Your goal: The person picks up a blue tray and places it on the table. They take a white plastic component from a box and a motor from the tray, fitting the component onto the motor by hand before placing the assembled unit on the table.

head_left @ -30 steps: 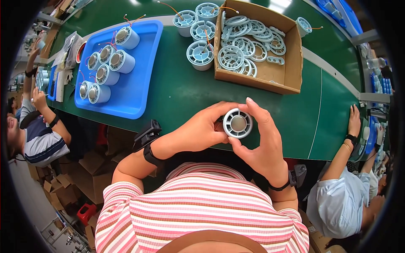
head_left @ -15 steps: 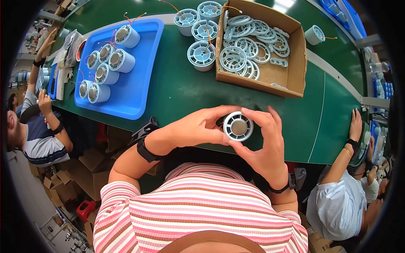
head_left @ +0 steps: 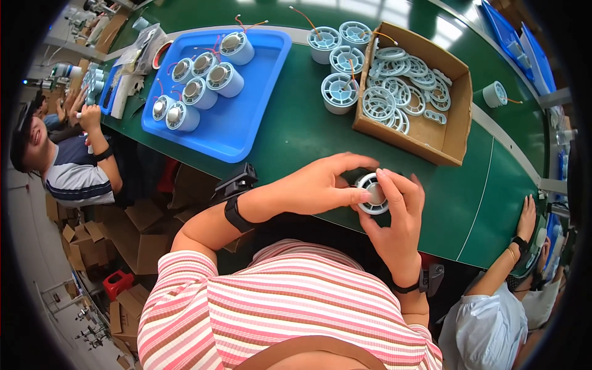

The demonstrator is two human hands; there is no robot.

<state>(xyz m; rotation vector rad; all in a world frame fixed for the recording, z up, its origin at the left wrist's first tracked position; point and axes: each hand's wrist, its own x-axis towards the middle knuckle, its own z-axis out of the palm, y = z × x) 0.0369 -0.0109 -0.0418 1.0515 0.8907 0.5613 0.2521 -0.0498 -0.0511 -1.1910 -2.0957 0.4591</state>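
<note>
Both hands hold a round pale-blue housing (head_left: 374,193) just above the near table edge, its white spoked ring and silver metal disc facing me. My left hand (head_left: 324,185) grips its left side, thumb laid over the ring's face. Around the right side curl the fingers and thumb of my right hand (head_left: 399,209). My left fingers partly hide the housing's body. Beyond the hands stands a cardboard box (head_left: 407,142) holding loose pale-blue rings (head_left: 378,103) and small oblong pieces. Left of it are several spoked cups (head_left: 339,92) with wires.
On the left lies a blue tray (head_left: 246,117) carrying several disc-topped housings (head_left: 226,79) with red wires. One wired cup (head_left: 494,94) stands right of the box. A person (head_left: 77,166) sits at the left; another person's hand (head_left: 526,217) rests on the table at the right.
The view has turned, shifting tray and box rightward in the picture. My left thumb has moved onto the ring's face. The person at the left has lowered a raised arm.
</note>
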